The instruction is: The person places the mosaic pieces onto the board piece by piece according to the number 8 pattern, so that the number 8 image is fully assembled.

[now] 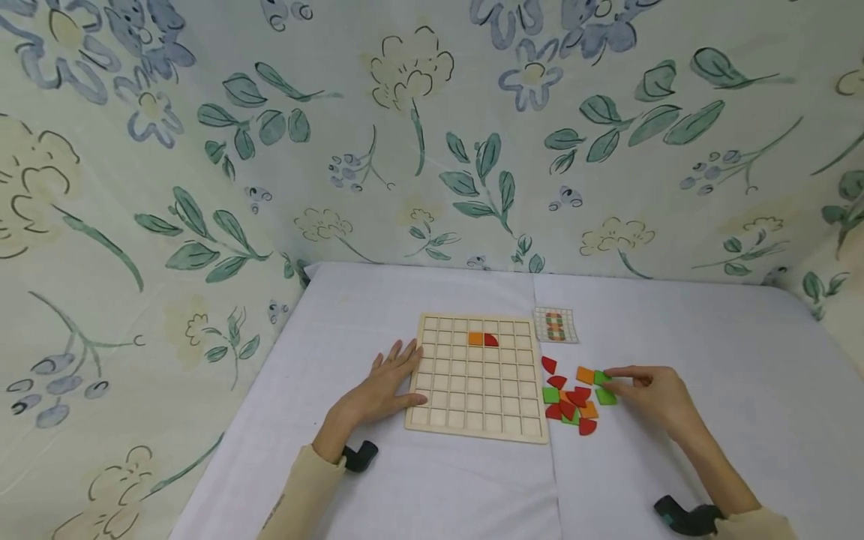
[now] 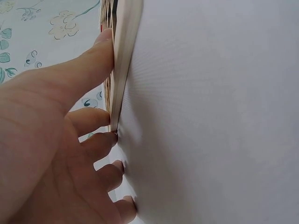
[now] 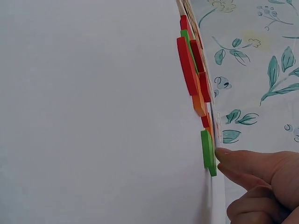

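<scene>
A pale wooden grid board (image 1: 455, 386) lies on the white cloth. My left hand (image 1: 381, 386) rests at its left edge, fingers spread and thumb over the rim; in the left wrist view the thumb (image 2: 91, 63) touches the board's side. An orange square (image 1: 475, 338) and a red quarter-round piece (image 1: 490, 340) sit side by side in the board's upper cells. Right of the board, my right hand (image 1: 651, 390) pinches a green square tile (image 1: 599, 377) between thumb and forefinger, at the edge of a loose pile. Another green tile (image 1: 606, 397) lies just below it.
The pile holds several red quarter-rounds (image 1: 588, 427), orange squares (image 1: 585, 375) and green squares (image 1: 550, 395), some overlapping. A small pattern card (image 1: 572, 330) with a printed grid lies by the board's upper right corner. A flowered curtain (image 1: 418, 150) hangs behind the table.
</scene>
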The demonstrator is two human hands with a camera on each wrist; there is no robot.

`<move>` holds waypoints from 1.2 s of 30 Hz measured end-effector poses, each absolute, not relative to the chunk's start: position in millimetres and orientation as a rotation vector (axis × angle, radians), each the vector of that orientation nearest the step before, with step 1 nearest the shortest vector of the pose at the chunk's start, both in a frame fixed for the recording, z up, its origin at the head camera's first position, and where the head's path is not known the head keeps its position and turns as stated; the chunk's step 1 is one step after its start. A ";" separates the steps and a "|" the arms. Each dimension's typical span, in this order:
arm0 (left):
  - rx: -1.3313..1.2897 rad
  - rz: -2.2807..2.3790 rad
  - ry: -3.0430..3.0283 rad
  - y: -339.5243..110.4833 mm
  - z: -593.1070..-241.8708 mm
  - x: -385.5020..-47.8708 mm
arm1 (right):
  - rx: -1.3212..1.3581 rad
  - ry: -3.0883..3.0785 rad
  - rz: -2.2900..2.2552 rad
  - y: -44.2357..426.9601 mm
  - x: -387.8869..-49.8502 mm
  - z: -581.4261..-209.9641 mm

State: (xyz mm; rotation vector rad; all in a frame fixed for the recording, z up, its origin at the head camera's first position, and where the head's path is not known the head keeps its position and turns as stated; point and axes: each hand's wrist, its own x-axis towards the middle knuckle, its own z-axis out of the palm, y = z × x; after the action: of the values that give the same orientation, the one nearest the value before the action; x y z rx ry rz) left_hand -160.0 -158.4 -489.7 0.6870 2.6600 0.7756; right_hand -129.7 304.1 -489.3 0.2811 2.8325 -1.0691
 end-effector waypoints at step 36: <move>0.691 0.741 2.667 -156.9 -490.0 -161.1 | 0.340 2.939 -1.078 297.6 -137.9 -494.1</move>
State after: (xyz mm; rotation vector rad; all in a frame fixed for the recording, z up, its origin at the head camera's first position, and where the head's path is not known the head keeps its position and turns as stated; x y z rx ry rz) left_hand -161.1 -156.9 -490.0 0.6915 2.6668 0.7408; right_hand -137.9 297.6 -494.1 0.3396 2.9394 -1.0782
